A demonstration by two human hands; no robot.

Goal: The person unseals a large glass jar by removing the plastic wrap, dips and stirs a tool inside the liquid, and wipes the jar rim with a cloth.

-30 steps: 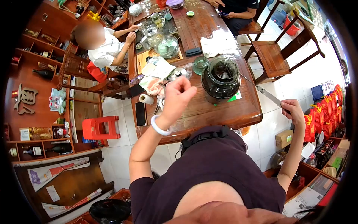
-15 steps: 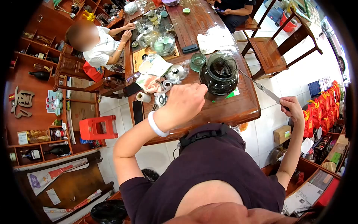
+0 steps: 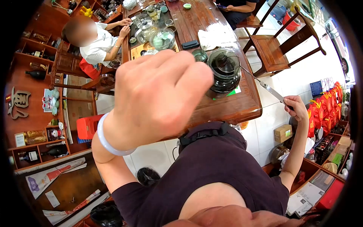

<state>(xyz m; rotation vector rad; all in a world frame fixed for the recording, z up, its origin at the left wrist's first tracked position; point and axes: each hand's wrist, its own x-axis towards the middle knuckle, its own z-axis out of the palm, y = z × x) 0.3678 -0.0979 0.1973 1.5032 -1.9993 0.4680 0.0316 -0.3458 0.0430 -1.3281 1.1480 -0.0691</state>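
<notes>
Our right hand [image 3: 297, 109] grips near end of long tool [image 3: 273, 92]; our left hand [image 3: 159, 96] curls in foreground, whether holding anything we cannot tell; tool's thin end reaches dark jar [image 3: 225, 81], touching or merely behind unclear; jar stands on wooden table [image 3: 242, 108]; we judge tool positioned, handling unfinished.

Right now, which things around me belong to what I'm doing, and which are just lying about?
Seemingly in use:
Tool, held in the right hand
Jar, which the tool's far end appears to reach

Seemingly just lying about:
White cloth, on the table
Black case, near the cloth
Red stool
Box
</notes>
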